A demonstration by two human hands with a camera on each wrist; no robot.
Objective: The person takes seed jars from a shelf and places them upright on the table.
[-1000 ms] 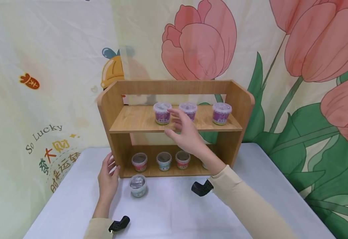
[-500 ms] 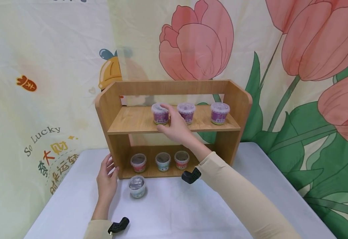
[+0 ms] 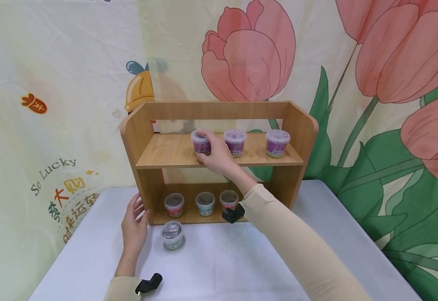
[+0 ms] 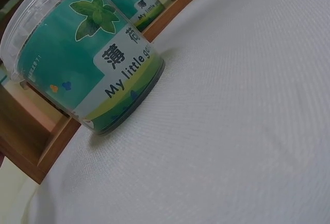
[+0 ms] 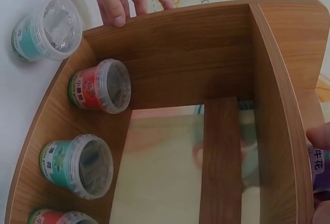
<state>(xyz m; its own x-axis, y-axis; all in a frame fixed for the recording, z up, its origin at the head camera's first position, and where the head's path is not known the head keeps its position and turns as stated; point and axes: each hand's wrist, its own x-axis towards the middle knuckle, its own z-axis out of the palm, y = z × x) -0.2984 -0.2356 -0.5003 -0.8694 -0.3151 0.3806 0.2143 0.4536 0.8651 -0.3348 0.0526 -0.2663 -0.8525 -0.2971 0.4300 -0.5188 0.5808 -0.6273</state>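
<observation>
On the upper board of a wooden two-tier shelf, my right hand grips the leftmost purple plastic cup, thumb at its front. Part of that purple label also shows at the right edge of the right wrist view. My left hand rests against the shelf's left side, fingers loosely bent, holding nothing. Just in front of the shelf, a lidded teal cup with a mint-leaf label stands upright on the white tablecloth.
Two more purple cups, a middle one and a right one, share the upper board. Below stand a red cup, a teal cup and another red cup. A tulip-printed cloth hangs behind.
My right hand has moved left and slightly down, from beside the leftmost purple cup to a grip on it. My left hand stays at the shelf's side.
</observation>
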